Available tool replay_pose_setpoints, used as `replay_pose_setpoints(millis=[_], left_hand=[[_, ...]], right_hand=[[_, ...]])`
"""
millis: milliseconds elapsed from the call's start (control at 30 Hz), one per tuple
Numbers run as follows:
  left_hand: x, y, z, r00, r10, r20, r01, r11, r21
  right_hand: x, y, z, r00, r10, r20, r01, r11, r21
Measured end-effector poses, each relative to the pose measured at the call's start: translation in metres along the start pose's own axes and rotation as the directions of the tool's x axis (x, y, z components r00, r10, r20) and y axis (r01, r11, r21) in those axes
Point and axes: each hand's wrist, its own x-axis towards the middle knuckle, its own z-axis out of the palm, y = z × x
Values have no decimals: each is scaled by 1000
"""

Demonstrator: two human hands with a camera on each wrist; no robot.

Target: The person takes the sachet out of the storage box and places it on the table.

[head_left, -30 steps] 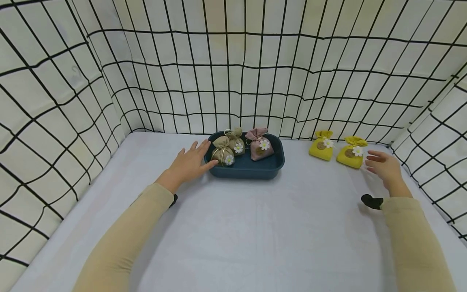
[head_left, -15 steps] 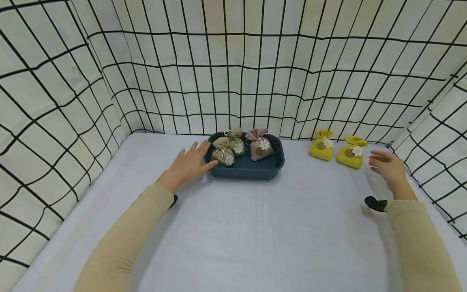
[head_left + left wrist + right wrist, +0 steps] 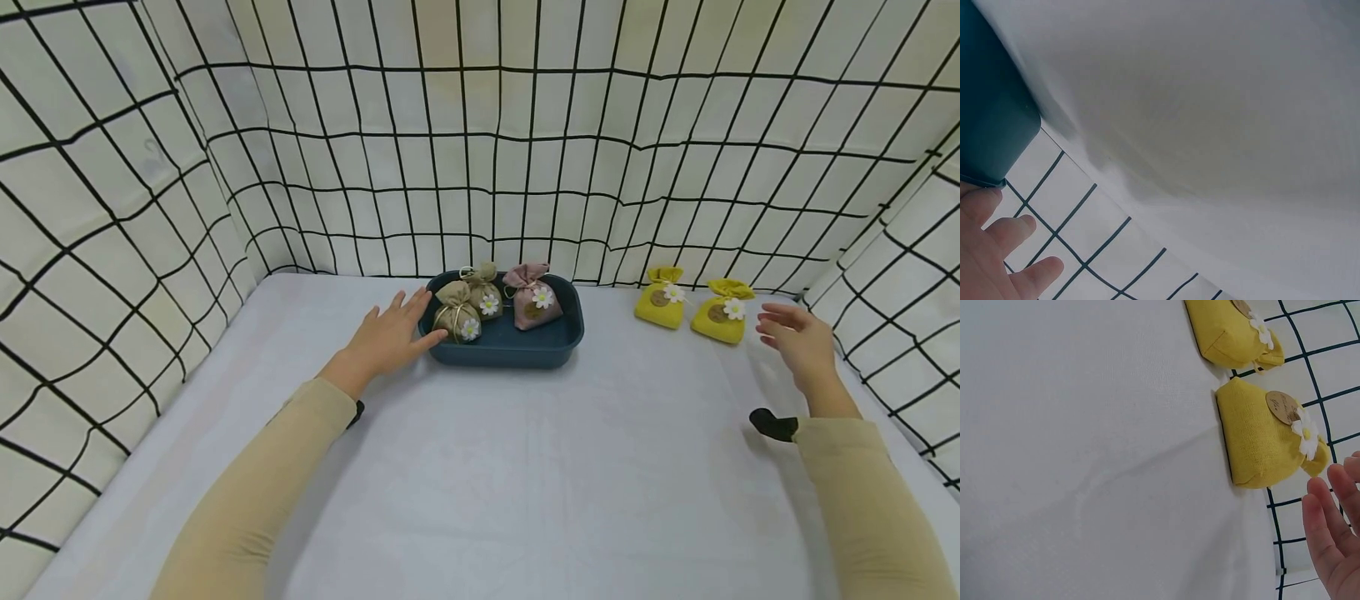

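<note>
My left hand (image 3: pixel 386 337), fingers spread, touches the left rim of a dark teal plastic tub (image 3: pixel 504 356); the left wrist view shows fingertips at the edge of the tub (image 3: pixel 997 106). Inside the tub sit two tan drawstring sachets (image 3: pixel 454 312) on the left and a pink sachet (image 3: pixel 534 307) on the right, each with a white daisy. Two yellow sachets (image 3: pixel 720 321) stand on the sheet to the right. Just beyond the nearer one, my right hand (image 3: pixel 802 348) holds nothing; in the right wrist view its loosely bent fingers are near the top of the yellow sachet (image 3: pixel 1254 437), apart from it.
A black grid with white backing (image 3: pixel 525 158) rises behind and at both sides. White cloth (image 3: pixel 540 483) covers the surface. A black wrist-worn piece (image 3: pixel 772 425) sticks out at the right cuff.
My right hand has shifted slightly right, away from the nearer yellow sachet. The left hand, tub and sachets stay where they were.
</note>
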Motion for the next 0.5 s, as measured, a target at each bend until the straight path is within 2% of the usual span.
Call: replay_pose_setpoints(millis=[300,500], left_hand=[[-3,2,0,1000,-7,5,7,1000,-9],[-1,0,1,1000,4,-7,-4,1000,-6]], right_hand=[[-5,-7,5,999,-33,-2,33,999,-8],[-9,-14,11,996,-87,-11,87,996,-16]])
